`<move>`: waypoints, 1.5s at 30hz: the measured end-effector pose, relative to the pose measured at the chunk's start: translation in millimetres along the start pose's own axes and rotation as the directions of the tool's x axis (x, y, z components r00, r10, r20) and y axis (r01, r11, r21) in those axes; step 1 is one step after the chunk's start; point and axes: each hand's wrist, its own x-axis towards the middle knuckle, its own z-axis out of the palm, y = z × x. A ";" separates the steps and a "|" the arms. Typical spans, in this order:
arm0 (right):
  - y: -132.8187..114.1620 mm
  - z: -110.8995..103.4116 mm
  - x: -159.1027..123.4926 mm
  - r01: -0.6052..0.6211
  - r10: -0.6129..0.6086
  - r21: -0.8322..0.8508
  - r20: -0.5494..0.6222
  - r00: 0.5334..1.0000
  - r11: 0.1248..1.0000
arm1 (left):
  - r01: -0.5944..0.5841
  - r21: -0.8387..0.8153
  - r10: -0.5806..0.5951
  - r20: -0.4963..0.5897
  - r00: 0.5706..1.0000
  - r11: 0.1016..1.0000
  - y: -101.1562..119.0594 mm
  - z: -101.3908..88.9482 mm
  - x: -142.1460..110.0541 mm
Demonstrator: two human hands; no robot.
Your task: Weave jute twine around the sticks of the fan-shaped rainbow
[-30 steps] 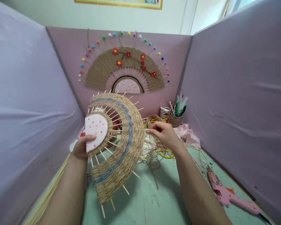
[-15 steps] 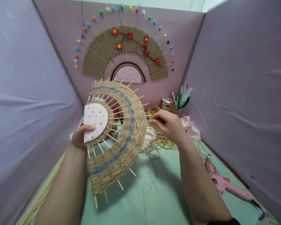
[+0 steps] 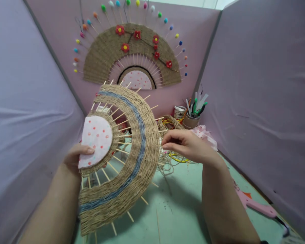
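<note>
My left hand (image 3: 75, 156) grips a half-round woven fan (image 3: 150, 142) at its center, thumb on the white patch with pink dots (image 3: 96, 137). The fan is of tan twine with a blue band, tilted on its side. Thin wooden sticks radiate through the weave, their bare ends jutting past the outer edge. At the fan's right edge my right hand (image 3: 184, 144) has thumb and forefinger pinched on one stick's end. The fingers cover most of that tip.
A larger finished fan (image 3: 96, 61) with red flowers and colored pompoms hangs on the pink back panel. Tangled twine (image 3: 167, 166) lies behind my right hand, near a can (image 3: 190, 121) of tools. A pink glue gun (image 3: 259, 206) rests at the right. Cloth-covered panels (image 3: 264, 84) stand on both sides.
The fan has come nearer and shifted down and left with my left hand. My right hand has moved lower along the outer edge, from one stick end to another.
</note>
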 end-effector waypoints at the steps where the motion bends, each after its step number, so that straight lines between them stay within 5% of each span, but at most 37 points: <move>1: 0.9 -0.5 0.4 -0.026 0.023 0.048 0.051 0.998 0.999 | 0.003 0.002 -0.003 -0.015 1.000 1.000 0.2 0.5 -1.6; 8: 22.9 -2.9 9.1 -0.181 0.066 0.326 0.334 0.940 0.928 | -0.012 0.054 0.021 -0.169 0.985 0.998 -2.6 -9.1 -1.6; 14: 33.1 -6.0 8.6 -0.167 -0.011 0.396 0.410 0.912 0.903 | 0.116 0.145 -0.088 -0.187 0.978 0.983 0.5 -16.3 8.2; 23: 38.7 5.1 15.4 -0.179 0.084 0.550 0.194 0.977 0.815 | 0.055 0.099 -0.032 -0.224 0.974 0.994 3.0 -12.2 12.5; 31: 40.1 5.9 19.0 -0.125 0.083 0.344 0.134 0.987 0.930 | 0.074 -0.011 -0.074 -0.301 0.951 0.997 1.2 -13.7 13.0; 38: 35.5 21.1 25.6 -0.053 0.014 0.338 0.117 0.993 0.939 | 0.101 0.015 -0.095 -0.242 0.966 0.995 1.1 -15.2 18.7; 45: 32.8 16.3 23.6 -0.104 0.117 0.205 -0.052 0.992 0.973 | 0.076 0.015 -0.071 -0.201 0.977 0.997 2.9 -14.7 16.2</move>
